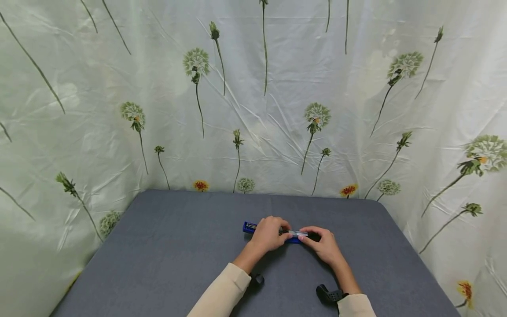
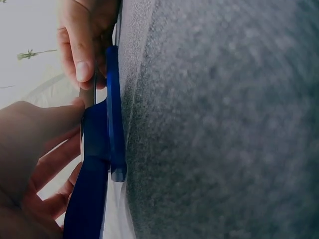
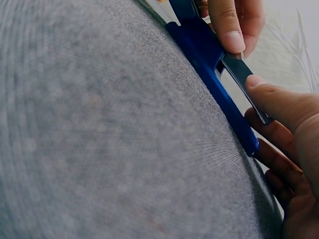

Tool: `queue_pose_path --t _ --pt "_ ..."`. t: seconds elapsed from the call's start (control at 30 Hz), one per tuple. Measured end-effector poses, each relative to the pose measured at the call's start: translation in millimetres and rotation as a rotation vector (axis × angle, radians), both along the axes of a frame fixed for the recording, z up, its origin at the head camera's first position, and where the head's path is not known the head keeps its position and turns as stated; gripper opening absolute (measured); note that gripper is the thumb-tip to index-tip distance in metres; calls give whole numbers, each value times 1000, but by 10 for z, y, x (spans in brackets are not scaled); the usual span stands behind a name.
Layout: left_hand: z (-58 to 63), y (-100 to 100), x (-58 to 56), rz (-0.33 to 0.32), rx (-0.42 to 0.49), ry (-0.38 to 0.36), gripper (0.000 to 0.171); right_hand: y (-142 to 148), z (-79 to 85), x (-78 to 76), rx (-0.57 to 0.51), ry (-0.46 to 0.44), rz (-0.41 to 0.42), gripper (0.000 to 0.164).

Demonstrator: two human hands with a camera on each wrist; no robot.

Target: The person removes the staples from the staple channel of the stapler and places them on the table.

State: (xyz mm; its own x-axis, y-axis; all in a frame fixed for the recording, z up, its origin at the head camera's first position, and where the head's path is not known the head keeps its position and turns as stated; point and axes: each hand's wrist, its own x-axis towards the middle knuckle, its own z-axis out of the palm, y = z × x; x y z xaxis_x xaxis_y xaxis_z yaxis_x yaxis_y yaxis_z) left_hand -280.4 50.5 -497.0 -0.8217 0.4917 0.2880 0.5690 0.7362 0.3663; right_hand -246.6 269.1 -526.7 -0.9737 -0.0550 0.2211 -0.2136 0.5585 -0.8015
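Observation:
A blue stapler [image 1: 249, 227] lies on the grey table with its top cover swung back to the left. Its metal staple channel [image 3: 237, 70] is exposed above the long blue base [image 3: 227, 107]. My left hand [image 1: 269, 233] grips the stapler about its middle, thumb and fingers on either side of the channel. At the other end, my right hand [image 1: 326, 246] pinches the channel's right tip between thumb and forefinger. In the right wrist view, the other right fingers curl by the base's end. The left hand hides the hinge area in the head view.
The grey cloth-covered table [image 1: 178, 264] extends around both hands. Behind it and at the sides hangs a pale curtain [image 1: 269, 132] printed with dandelions. A black wrist strap [image 1: 328, 295] is on the right forearm.

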Motion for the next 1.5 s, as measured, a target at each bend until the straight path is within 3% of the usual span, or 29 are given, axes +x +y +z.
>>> queue_pose_path --t 0.53,0.8,1.1,1.3,1.5 --pt "101 -83 42 56 79 -78 19 19 -24 -20 -2 1 4 20" --pt "107 -221 61 53 130 -8 20 22 -15 -32 6 9 4 19" --pt "117 -492 105 45 228 10 20 22 -30 -27 12 20 13 20" --pt "94 -659 74 6 306 1 19 24 -27 -26 11 36 5 18" --pt "79 -806 53 9 381 18 18 29 -21 -18 23 32 5 19"
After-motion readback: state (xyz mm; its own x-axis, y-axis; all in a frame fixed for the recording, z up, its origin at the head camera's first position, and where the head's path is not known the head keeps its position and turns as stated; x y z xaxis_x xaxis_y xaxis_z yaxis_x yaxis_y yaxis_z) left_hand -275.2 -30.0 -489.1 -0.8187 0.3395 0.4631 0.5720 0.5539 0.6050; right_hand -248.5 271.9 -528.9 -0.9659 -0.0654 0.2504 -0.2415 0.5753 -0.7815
